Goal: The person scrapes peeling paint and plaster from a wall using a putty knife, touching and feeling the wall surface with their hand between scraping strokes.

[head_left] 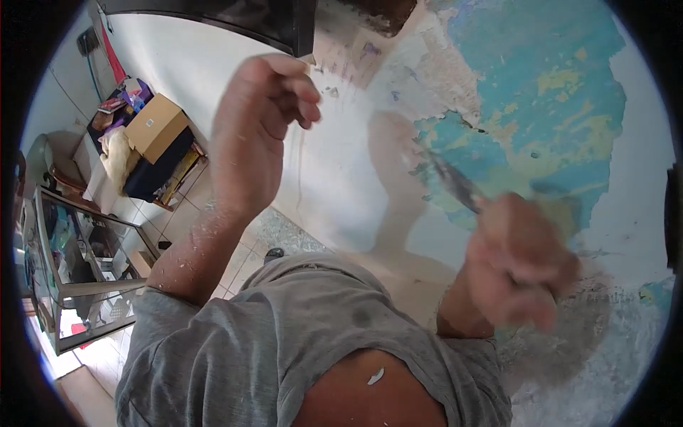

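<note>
My right hand, smeared by motion, is closed around a paint scraper. Its blurred blade points up and left at the edge of a turquoise and yellow patch on the wall, where white paint has come off; whether it touches I cannot tell. My left hand is raised in front of the white wall, fingers loosely curled and apart, with nothing seen in them. White flakes speckle my left forearm. A larger paint chip lies on me near the neckline of my grey shirt.
A dark panel is at the top of the wall. To the left, a cardboard box sits on a covered table beside a pale plush toy. A glass-sided cabinet stands nearer. Pale debris covers the floor along the wall.
</note>
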A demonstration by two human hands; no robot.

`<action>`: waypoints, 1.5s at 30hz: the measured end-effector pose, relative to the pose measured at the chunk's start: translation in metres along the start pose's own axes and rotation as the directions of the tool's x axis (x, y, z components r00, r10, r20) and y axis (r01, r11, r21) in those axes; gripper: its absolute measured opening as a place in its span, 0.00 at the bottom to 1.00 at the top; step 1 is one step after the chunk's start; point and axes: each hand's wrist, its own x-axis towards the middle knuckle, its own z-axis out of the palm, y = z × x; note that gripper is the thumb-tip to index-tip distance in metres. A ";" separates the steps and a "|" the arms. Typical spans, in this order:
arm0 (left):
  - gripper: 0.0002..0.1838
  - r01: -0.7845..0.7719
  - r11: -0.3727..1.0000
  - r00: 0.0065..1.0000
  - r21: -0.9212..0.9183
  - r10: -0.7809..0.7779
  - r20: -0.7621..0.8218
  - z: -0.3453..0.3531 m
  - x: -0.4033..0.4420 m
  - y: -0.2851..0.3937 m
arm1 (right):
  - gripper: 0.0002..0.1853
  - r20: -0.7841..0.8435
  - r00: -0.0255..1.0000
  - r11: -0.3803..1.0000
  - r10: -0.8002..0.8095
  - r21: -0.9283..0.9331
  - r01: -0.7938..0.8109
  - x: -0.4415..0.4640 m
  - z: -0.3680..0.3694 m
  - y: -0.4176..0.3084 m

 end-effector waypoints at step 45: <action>0.47 -0.425 0.128 0.890 0.896 -0.124 0.439 -0.008 -0.033 -0.091 | 0.30 0.217 0.976 0.932 0.002 -0.353 0.077 0.001 0.003 -0.010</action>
